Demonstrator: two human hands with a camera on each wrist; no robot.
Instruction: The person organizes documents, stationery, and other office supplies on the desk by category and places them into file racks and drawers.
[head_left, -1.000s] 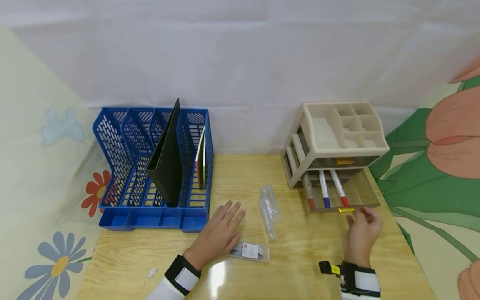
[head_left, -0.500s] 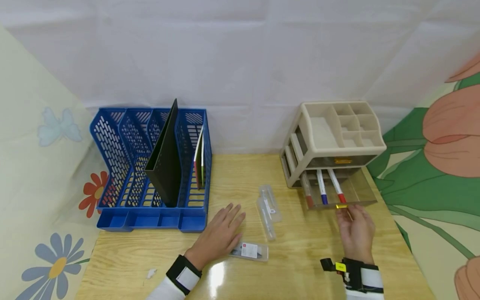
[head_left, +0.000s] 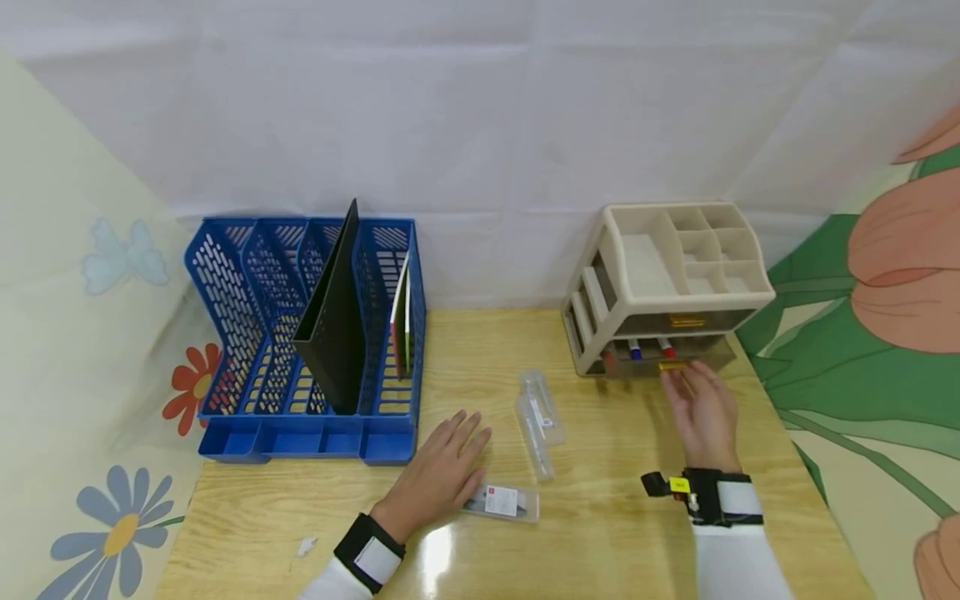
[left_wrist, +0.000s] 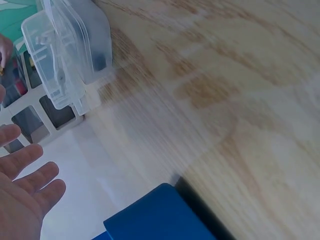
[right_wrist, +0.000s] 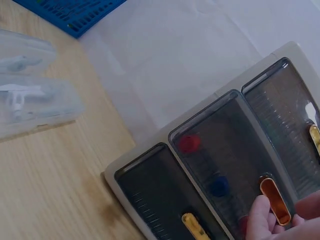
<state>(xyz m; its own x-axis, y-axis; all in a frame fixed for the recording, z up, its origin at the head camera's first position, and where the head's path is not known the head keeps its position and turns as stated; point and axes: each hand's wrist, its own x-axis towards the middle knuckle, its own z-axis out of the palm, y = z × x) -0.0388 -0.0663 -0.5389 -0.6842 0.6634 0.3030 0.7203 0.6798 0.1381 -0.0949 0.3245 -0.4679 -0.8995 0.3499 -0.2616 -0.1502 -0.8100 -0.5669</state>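
Observation:
My right hand (head_left: 701,417) is at the gold handle (head_left: 672,365) of the organizer's middle drawer (head_left: 708,357), its thumb and fingers pinching the handle from both sides. The drawer sticks out a little from the beige desk organizer (head_left: 645,283). Inside it, a blue marker cap (head_left: 635,350) and a red marker cap (head_left: 666,348) show, and the rest of the markers is hidden. My left hand (head_left: 431,475) rests on the table, fingers spread, right beside a labelled clear plastic case (head_left: 510,503). In the left wrist view, that hand's fingers (left_wrist: 40,177) hold nothing.
Two more clear cases (head_left: 534,437) lie overlapping in the middle of the table. At left stands a blue file rack (head_left: 300,437) with a black folder (head_left: 337,333) and thin booklets (head_left: 401,325). A white scrap (head_left: 306,547) lies near the front. A white cloth hangs behind.
My right hand has moved forward with the middle drawer, which slid most of the way into the organizer. The markers in it now show only their cap ends. My left hand has stayed put.

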